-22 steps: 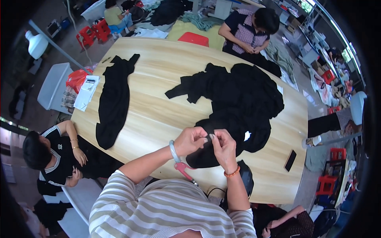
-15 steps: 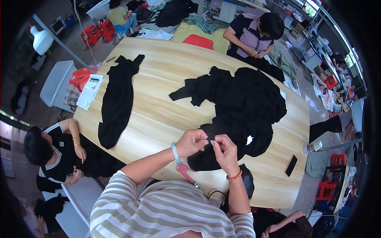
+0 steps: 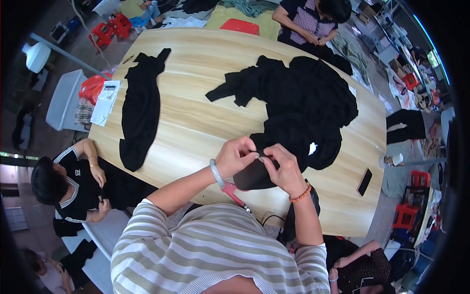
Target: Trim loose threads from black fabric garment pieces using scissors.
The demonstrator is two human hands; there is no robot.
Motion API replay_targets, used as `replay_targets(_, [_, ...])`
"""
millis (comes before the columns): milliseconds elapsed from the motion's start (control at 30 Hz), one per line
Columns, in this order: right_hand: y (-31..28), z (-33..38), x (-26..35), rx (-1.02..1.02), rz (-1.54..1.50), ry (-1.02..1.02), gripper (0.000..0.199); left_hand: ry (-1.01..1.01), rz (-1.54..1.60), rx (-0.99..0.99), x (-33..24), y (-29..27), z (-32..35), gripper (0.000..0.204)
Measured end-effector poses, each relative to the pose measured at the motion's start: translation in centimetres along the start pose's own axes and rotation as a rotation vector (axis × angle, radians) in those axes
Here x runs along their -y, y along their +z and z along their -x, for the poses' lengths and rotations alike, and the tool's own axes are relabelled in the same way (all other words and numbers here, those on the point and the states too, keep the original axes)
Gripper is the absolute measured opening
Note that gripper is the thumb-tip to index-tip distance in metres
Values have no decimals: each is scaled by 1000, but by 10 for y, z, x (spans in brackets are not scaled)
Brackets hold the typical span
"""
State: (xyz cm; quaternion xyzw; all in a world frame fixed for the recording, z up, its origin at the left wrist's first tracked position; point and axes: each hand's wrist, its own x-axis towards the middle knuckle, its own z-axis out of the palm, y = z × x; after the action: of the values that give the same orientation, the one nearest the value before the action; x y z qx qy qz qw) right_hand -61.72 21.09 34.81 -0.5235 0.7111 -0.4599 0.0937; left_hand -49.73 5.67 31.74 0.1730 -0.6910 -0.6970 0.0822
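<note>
Whatever the fingers [image 3: 258, 156] pinch over the black garment [image 3: 298, 112] is too small to tell.

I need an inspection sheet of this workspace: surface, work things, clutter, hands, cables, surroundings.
Surface: pale wooden table, oval, mostly bare.
Work things: black garment pile; its near edge is pinched between both hands.
Clutter: long black garment lying flat at left; phone near the right edge; pink-handled tool under the left wrist.
Hands: left hand and right hand meet fingertip to fingertip on the fabric.
Cables: dark cable at the near edge.
Surroundings: seated people around the table; red stools; white bin.
</note>
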Motion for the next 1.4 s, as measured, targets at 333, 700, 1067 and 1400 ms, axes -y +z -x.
replay_targets(333, [1,3,14,-56,-66,73,16,161,34,219,-5,-17,-5,24])
replay_targets(700, [15,3,19,-229,44,20,14,689,-376,-149,-24,1,-2,24])
replay_targets(1067, [17,3,19,-365,309,-94,21,627,-372,-294,-16,20,4,23])
replay_targets(1400, [-2,6,-5,-152,35,-114,17,-22,-293,315,-13,-25,-25,15])
